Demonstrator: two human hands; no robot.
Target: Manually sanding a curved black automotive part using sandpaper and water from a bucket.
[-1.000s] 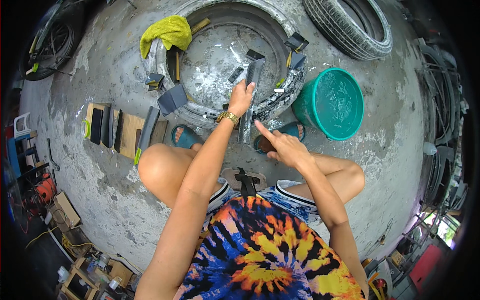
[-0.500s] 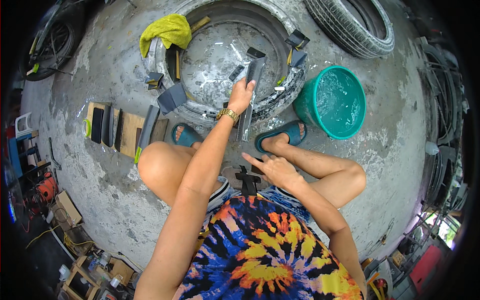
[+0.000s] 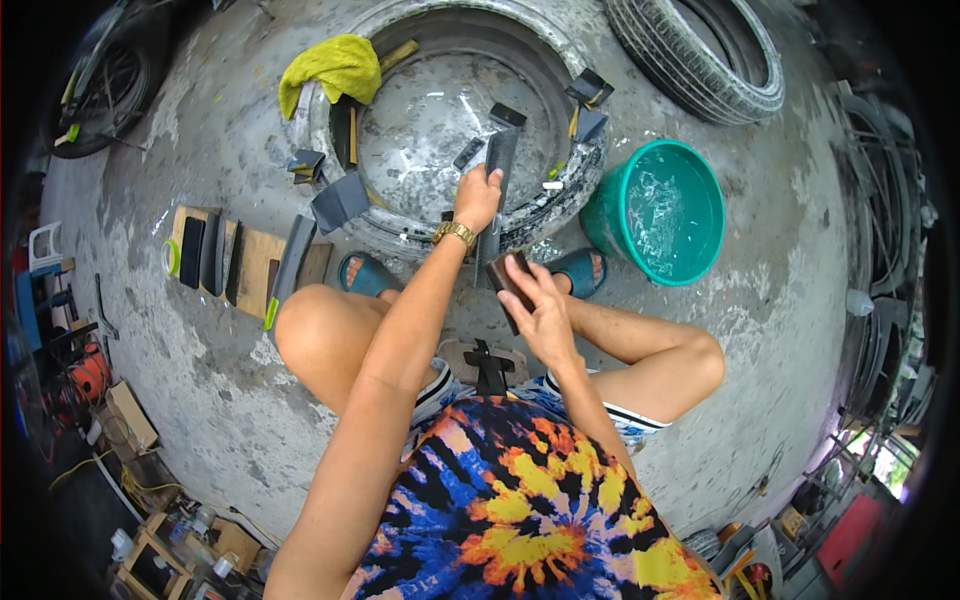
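Note:
My left hand (image 3: 479, 198) grips a long dark grey ribbed strip (image 3: 502, 150) by its middle. The strip slants from inside the large tyre (image 3: 398, 228) over its near wall toward me. My right hand (image 3: 545, 312) is closed on a dark brown flat block (image 3: 499, 275), probably a sanding block, right beside the strip's near end. Whether the block touches the strip I cannot tell. Inside the tyre ring lie a small black piece with buttons (image 3: 468, 153) and another dark block (image 3: 507, 115).
A green bucket of water (image 3: 606, 205) stands right of the tyre. A yellow-green towel (image 3: 330, 72) and folded dark sheets (image 3: 341, 200) rest on the tyre. At the left, a wooden board (image 3: 253, 265) carries several dark strips (image 3: 193, 252). Another tyre (image 3: 700, 75) lies far right.
My right hand has moved up and forward from my lap to the strip's near end, now with the brown block plainly in it. My left hand and the strip have shifted slightly.

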